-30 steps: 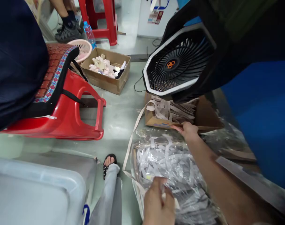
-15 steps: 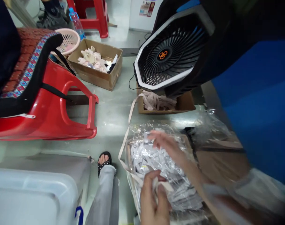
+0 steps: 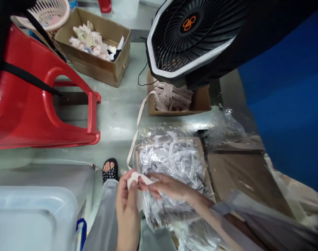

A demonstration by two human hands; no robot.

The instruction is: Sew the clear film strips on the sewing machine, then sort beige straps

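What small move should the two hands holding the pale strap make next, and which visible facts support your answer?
Probably draw more strap toward the body, hand over hand. Left hand and right hand both pinch its end above the plastic-lined box of grey strips, while the rest runs in a slack line up to the small carton under the fan.

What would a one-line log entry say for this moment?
left hand: pinching beige strap | right hand: pinching same strap end | strap runs to cardboard box | below: plastic bag
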